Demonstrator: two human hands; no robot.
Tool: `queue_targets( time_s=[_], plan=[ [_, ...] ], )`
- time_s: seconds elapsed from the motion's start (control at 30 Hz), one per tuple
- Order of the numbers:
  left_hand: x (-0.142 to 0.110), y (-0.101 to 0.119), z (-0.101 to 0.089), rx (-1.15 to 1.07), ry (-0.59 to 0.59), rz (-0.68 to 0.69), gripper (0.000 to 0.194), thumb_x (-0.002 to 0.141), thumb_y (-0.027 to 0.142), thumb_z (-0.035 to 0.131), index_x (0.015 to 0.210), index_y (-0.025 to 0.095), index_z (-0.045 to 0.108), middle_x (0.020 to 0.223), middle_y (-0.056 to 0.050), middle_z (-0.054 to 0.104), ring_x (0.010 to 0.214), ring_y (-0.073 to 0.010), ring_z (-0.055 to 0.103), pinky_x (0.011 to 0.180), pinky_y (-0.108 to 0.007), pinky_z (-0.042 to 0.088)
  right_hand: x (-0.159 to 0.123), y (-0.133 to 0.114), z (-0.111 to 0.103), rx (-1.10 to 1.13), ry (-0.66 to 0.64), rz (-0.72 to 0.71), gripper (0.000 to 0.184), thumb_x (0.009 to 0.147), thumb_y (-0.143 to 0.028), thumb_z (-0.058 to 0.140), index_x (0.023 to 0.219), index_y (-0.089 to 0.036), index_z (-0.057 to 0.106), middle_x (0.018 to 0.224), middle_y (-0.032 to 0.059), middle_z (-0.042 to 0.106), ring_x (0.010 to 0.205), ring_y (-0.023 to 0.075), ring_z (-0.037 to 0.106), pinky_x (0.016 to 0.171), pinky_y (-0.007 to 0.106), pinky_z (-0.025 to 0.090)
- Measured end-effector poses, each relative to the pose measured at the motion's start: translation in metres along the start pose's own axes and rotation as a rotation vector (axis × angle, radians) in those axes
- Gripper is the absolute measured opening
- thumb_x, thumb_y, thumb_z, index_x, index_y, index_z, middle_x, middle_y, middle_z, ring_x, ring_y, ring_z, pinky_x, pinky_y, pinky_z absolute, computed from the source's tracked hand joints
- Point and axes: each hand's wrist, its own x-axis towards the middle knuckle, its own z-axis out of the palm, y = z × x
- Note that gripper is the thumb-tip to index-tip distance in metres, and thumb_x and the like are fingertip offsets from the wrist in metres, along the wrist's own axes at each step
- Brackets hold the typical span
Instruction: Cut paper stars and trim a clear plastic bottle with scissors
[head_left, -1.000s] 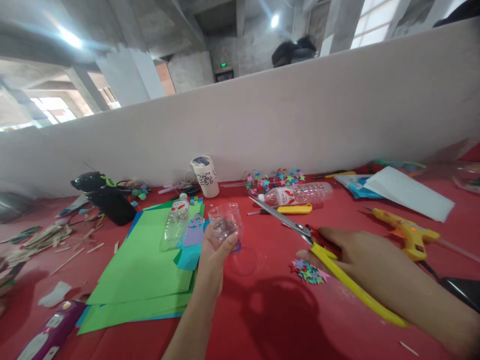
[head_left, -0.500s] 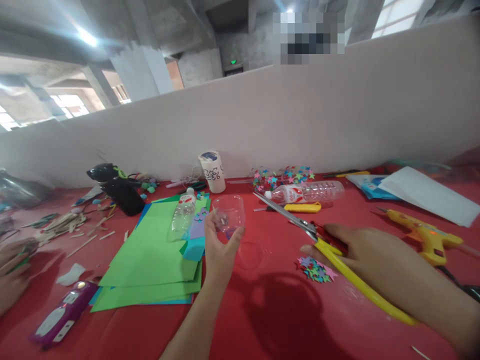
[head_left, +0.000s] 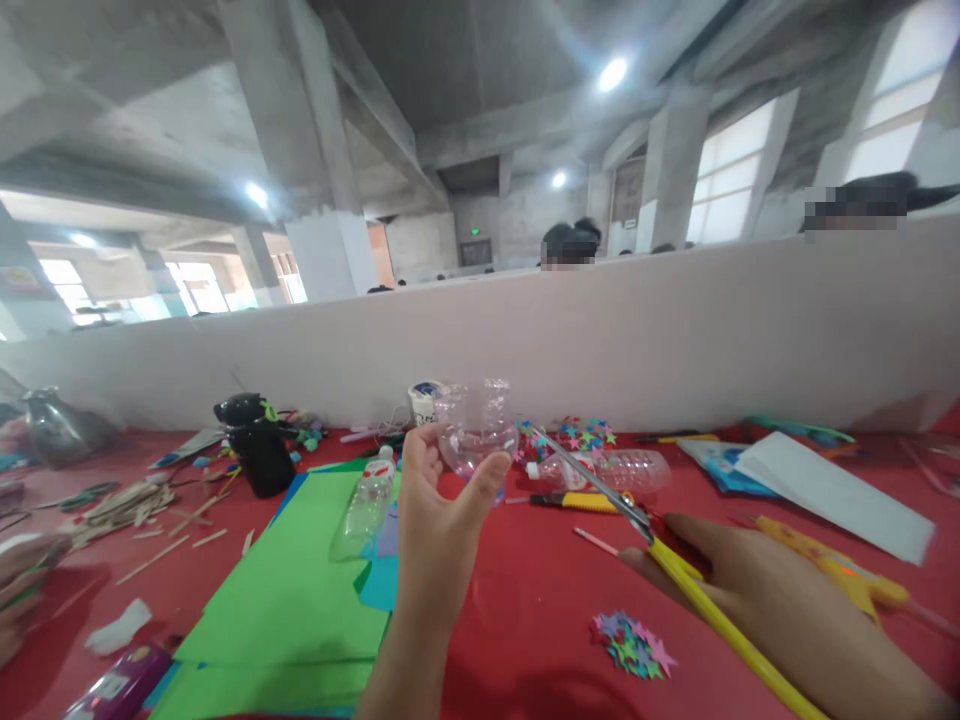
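Raised in front of me, my left hand grips a clear, cut plastic bottle piece, thumb on one side and fingers on the other. My right hand is closed on the yellow-handled scissors, whose blades look together and point up and left toward the plastic piece, apart from it. Below the scissors lies a small pile of coloured star sequins. Behind them are a clear bottle on its side and a yellow utility knife.
Green paper sheets with another bottle lie left. A black bottle, wooden sticks and another person's hand are further left. A yellow glue gun sits right. A white partition stands behind.
My left hand has lifted the plastic piece and tilted it, so its shape shows side-on. The view has tipped upward, showing more of the hall. The scissors stay in my right hand.
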Motion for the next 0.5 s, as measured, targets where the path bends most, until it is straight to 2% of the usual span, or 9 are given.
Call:
queue_targets(
  time_s=[0.1,0.2,0.37,0.5],
  plan=[
    [-0.003,0.008,0.008,-0.075,-0.046,-0.038,0.048,0.072,0.044,0.080,0.104,0.020,0.054,0.099,-0.006,0.070,0.092,-0.0211,0.066,0.086,-0.035,0.048,0.004,-0.002,0.000,0.008,-0.064,0.063,0.037,0.081,-0.062,0.039,0.065,-0.029,0.048,0.058,0.0065,0.067,0.057,0.0298,0.064,0.054,0.036,0.034],
    [-0.006,0.009,0.009,-0.095,-0.109,-0.032,0.048,0.072,0.042,0.080,0.107,0.019,0.055,0.100,-0.007,0.070,0.091,-0.0199,0.066,0.084,-0.033,0.049,0.004,-0.008,0.001,0.048,-0.089,0.078,0.038,0.077,-0.063,0.037,0.067,-0.029,0.048,0.064,0.0076,0.068,0.061,0.0297,0.064,0.055,0.036,0.034],
    [-0.005,0.009,0.008,-0.142,-0.082,-0.023,0.050,0.069,0.033,0.082,0.106,0.022,0.050,0.101,-0.003,0.066,0.091,-0.0173,0.066,0.084,-0.032,0.049,0.002,-0.012,0.002,0.080,-0.081,0.068,0.034,0.075,-0.061,0.038,0.066,-0.029,0.046,0.062,0.0067,0.066,0.058,0.0279,0.063,0.054,0.035,0.034],
    [-0.006,0.011,0.008,-0.150,-0.092,-0.054,0.052,0.069,0.034,0.082,0.108,0.021,0.050,0.103,-0.004,0.066,0.092,-0.0184,0.065,0.083,-0.033,0.050,0.001,-0.011,0.001,0.062,-0.046,0.075,0.038,0.075,-0.064,0.040,0.064,-0.029,0.045,0.056,0.0051,0.063,0.054,0.0270,0.062,0.051,0.033,0.032]
  ],
)
